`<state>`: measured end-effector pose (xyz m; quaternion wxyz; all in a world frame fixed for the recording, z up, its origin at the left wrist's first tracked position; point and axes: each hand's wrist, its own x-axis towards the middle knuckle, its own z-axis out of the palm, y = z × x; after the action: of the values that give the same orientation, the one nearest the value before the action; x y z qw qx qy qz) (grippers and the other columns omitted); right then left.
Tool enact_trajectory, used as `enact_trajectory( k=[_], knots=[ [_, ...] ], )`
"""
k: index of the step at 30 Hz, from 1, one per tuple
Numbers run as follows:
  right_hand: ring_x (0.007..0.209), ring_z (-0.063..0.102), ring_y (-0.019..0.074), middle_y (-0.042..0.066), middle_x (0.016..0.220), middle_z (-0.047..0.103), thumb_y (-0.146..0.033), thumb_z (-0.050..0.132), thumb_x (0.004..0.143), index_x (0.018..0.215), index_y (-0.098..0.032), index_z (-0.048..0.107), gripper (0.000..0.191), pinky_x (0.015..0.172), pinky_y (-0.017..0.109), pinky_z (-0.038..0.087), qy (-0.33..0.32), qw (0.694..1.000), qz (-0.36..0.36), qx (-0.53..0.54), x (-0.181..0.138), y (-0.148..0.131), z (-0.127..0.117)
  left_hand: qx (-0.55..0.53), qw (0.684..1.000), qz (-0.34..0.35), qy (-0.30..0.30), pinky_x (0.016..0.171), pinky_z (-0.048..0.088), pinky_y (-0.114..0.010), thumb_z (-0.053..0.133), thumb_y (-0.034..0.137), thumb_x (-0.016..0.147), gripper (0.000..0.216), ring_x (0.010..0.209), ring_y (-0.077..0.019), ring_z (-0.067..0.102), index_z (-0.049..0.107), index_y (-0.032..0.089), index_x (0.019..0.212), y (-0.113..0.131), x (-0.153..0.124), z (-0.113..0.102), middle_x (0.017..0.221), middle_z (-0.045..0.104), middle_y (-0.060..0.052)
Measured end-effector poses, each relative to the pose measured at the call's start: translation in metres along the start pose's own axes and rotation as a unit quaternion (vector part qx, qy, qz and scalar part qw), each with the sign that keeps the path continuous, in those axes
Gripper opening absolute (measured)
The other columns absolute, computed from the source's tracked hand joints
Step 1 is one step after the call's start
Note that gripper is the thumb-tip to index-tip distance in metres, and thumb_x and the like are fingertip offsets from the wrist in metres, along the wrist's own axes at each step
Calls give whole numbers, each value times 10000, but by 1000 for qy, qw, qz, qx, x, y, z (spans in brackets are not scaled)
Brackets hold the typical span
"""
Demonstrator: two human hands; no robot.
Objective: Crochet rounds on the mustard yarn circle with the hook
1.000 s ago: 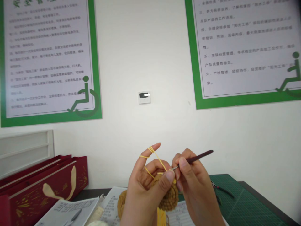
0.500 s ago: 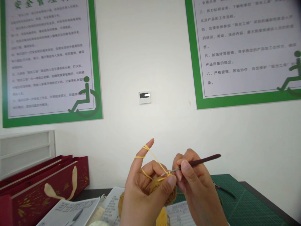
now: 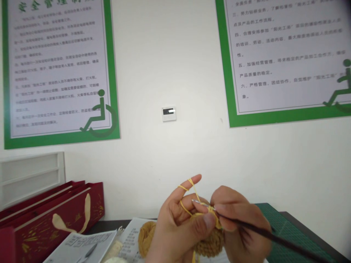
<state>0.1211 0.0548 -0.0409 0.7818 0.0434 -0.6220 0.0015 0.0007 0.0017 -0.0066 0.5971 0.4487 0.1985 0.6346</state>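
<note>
Pale wall (image 3: 159,157), stitch apparently under way

Crochet piece (image 3: 210,244) at five o'clock, its edge pinched by the left hand (image 3: 179,230), yellow yarn (image 3: 194,188) over that forefinger — right hand (image 3: 246,212) pinches the hook (image 3: 268,234). Drawing through would call for even tension. Yarn ball (image 3: 146,239): the piece's nine o'clock.

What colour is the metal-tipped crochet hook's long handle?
The long handle is dark reddish-brown, seen best in the head view.
</note>
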Motion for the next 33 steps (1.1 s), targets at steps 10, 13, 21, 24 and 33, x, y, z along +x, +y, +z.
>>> enact_trajectory(
  k=[10,13,21,24,33],
  knots=[
    [518,439,106,-43,619,487,-402,461,1088,908,-260,633,286,476,218,375,84,886,356,286,9,-19,3,58,998,20,-32,659,489,-293,1000,222,612,608,653,-164,642,798,219,1186,12,-3,-5,691,709,-2],
    [494,405,78,-53,645,520,-414,514,1073,888,-258,628,267,463,185,342,37,854,426,296,12,-16,3,94,993,68,-5,652,496,-289,979,231,654,522,654,-166,650,806,223,1146,10,-2,-5,700,720,-4],
    [924,678,143,-7,944,690,-297,575,1058,1025,-293,691,121,825,262,539,-36,967,229,103,9,-8,3,118,986,109,54,599,473,-206,965,191,674,502,624,-109,606,800,224,1147,5,-1,-1,686,702,16],
    [876,665,126,-20,916,681,-314,565,1065,1022,-290,683,128,799,241,530,-2,957,262,124,8,-5,2,117,987,104,47,578,480,-204,979,183,645,530,603,-104,610,805,222,1143,8,0,1,707,726,14],
    [777,608,138,-15,820,696,-396,567,1055,927,-266,679,214,747,243,504,61,922,333,190,11,-4,2,118,988,85,48,614,497,-187,981,162,640,517,647,-108,660,814,182,1128,11,-1,0,759,779,-17]
  ],
)
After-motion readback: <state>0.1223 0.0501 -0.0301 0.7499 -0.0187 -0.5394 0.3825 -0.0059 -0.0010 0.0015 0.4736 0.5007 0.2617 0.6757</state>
